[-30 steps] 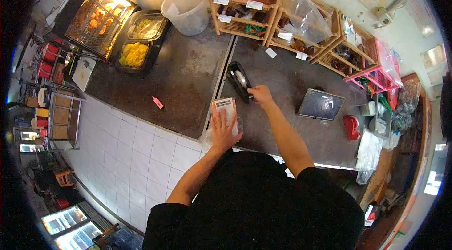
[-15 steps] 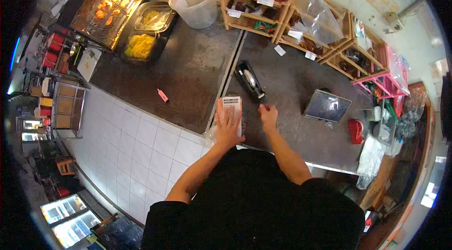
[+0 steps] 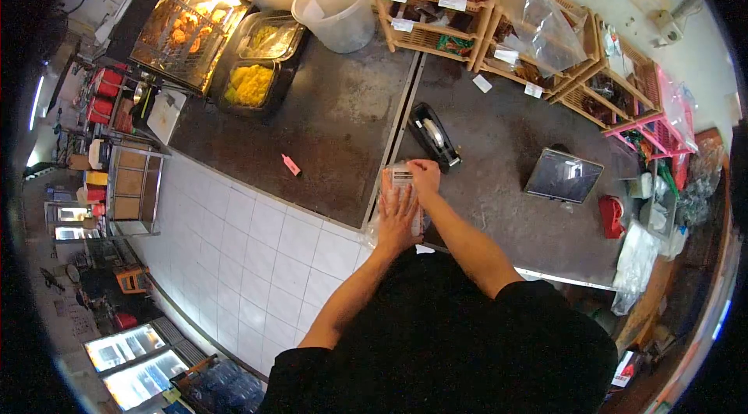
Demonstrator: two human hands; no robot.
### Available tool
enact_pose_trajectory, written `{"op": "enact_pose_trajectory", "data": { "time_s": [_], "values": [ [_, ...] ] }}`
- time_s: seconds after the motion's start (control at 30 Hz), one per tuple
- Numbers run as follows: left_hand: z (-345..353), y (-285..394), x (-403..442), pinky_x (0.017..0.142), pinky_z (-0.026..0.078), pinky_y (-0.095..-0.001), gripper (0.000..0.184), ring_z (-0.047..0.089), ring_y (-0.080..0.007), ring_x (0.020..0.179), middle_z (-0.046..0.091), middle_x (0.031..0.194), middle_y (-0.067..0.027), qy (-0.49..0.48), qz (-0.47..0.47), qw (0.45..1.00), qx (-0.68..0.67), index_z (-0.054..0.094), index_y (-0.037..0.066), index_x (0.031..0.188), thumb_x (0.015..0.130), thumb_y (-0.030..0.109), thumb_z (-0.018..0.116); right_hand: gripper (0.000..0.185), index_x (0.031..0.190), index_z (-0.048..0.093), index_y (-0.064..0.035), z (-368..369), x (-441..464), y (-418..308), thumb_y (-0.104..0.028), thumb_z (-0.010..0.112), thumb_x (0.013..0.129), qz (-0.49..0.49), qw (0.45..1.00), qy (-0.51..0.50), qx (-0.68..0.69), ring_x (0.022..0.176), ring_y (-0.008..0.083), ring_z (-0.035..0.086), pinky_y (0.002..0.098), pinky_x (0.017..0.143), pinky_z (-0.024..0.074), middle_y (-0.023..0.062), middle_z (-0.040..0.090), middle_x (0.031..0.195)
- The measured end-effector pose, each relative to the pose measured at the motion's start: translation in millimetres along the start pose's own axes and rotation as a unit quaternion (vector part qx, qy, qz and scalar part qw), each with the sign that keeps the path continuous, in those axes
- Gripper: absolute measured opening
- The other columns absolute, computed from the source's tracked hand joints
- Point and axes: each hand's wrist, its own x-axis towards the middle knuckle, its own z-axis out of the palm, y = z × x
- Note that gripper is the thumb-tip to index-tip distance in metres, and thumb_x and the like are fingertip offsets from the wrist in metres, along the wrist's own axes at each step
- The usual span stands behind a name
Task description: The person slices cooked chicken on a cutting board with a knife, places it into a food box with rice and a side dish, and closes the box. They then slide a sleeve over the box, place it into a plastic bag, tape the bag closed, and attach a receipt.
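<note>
A flat orange-and-white packet (image 3: 400,178) with a printed label lies near the counter's front edge, clear plastic showing at its left side. My left hand (image 3: 397,211) rests flat on it, fingers stretched out. At the packet's upper right corner, my right hand (image 3: 425,176) touches down with fingers pinched together; what they hold, if anything, is too small to make out. Just beyond the right hand stands a black tape dispenser (image 3: 436,139) with a roll of tape in it.
A pink marker (image 3: 291,165) lies on the left counter. To the right stand a dark-screened tablet (image 3: 564,175) and a red object (image 3: 612,216). Wooden racks (image 3: 436,30) of bagged goods, a plastic bucket (image 3: 340,24) and yellow food (image 3: 250,86) in a tray line the back.
My right hand has moved left from beside the tape dispenser onto the packet's upper corner. My left hand stays flat on the packet. The camera view has shifted slightly.
</note>
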Motion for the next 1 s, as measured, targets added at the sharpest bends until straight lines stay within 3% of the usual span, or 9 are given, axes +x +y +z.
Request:
{"op": "enact_pose_trajectory", "data": {
  "time_s": [0.1,0.2,0.4,0.5,0.6,0.73,0.87,0.9,1.0],
  "values": [
    [1,2,0,0.115,0.009,-0.0686,0.12,0.008,-0.038,0.152,0.014,0.165,-0.0131,0.004,-0.005,1.0,-0.006,0.034,0.017,0.153,0.052,0.051,0.088,0.026,0.096,0.073,-0.0035,-1,16,-22,-0.019,0.075,0.075,0.195,0.978,-0.057,0.048,0.101,0.0268,0.062,0.038,0.09,0.0497,0.0123,0.06,0.115],
    [0,3,-1,0.115,0.009,-0.0691,0.124,0.009,-0.0386,0.152,0.014,0.165,-0.0134,0.011,-0.003,1.0,-0.004,0.03,0.018,0.155,0.052,0.052,0.088,0.026,0.1,0.07,-0.0018,11,33,-10,-0.014,0.072,0.077,0.127,0.988,-0.009,-0.083,0.099,0.0287,0.064,0.0387,0.089,0.0505,0.0137,0.063,0.11],
    [-28,13,-1,0.116,0.014,-0.065,0.113,0.016,-0.0382,0.15,0.021,0.163,-0.0151,0.03,-0.012,0.997,-0.065,0.032,0.017,0.154,0.062,0.051,0.086,0.026,0.094,0.07,0.0004,-80,-10,-107,-0.017,0.075,0.075,-0.334,0.921,0.192,-0.051,0.086,0.0302,0.068,0.0407,0.078,0.0513,0.0192,0.068,0.092],
    [-17,34,23,0.117,0.023,-0.0548,0.085,0.027,-0.0354,0.147,0.031,0.157,-0.0183,0.152,0.02,0.971,-0.185,0.042,0.011,0.148,0.079,0.044,0.078,0.023,0.083,0.07,0.0035,-115,46,-71,-0.018,0.075,0.077,0.009,0.991,-0.059,-0.12,0.072,0.0296,0.066,0.0411,0.07,0.0504,0.0189,0.065,0.08],
    [10,53,62,0.115,0.03,-0.0469,0.058,0.037,-0.0301,0.141,0.043,0.15,-0.017,0.017,-0.067,0.835,-0.546,0.05,0.004,0.14,0.094,0.036,0.065,0.025,0.074,0.068,0.0056,-114,61,-48,-0.018,0.074,0.08,-0.012,0.994,-0.084,-0.07,0.06,0.0255,0.062,0.04,0.063,0.0486,0.0149,0.063,0.07],
    [31,72,116,0.112,0.032,-0.0441,0.057,0.046,-0.0222,0.133,0.055,0.138,-0.0081,-0.014,-0.237,0.368,-0.899,0.054,0.004,0.133,0.098,0.049,0.057,0.016,0.081,0.068,0.0009,-188,-27,-45,-0.014,0.073,0.082,-0.031,0.992,-0.067,0.106,0.095,0.0196,0.06,0.0322,0.084,0.0464,0.0095,0.064,0.107],
    [38,87,132,0.112,0.031,-0.0422,0.06,0.045,-0.0201,0.133,0.055,0.137,-0.0068,0.01,-0.238,0.437,-0.867,0.054,0.005,0.133,0.095,0.052,0.061,0.013,0.077,0.065,-0.0019,-257,-73,32,-0.012,0.071,0.082,-0.004,0.996,-0.089,0.008,0.117,0.023,0.054,0.035,0.097,0.0421,0.0123,0.056,0.129],
    [34,94,134,0.103,0.04,-0.0371,0.038,0.056,-0.0183,0.12,0.064,0.124,-0.0052,0.036,-0.277,0.396,-0.875,0.064,0.01,0.119,0.092,0.036,0.069,0.012,0.076,0.065,-0.0015,-260,-75,46,-0.011,0.071,0.082,-0.003,0.996,-0.092,0.017,0.117,0.0233,0.054,0.0354,0.097,0.0422,0.0126,0.057,0.128],
    [51,106,141,0.09,0.046,-0.0321,0.022,0.063,-0.0145,0.103,0.068,0.107,-0.0014,0.092,-0.305,0.455,-0.832,0.068,0.01,0.103,0.091,0.029,0.071,0.011,0.077,0.066,-0.0003,-264,-71,57,-0.01,0.069,0.082,-0.005,0.996,-0.089,-0.028,0.115,0.0243,0.055,0.0353,0.095,0.0425,0.0134,0.06,0.122]
  ]
}}
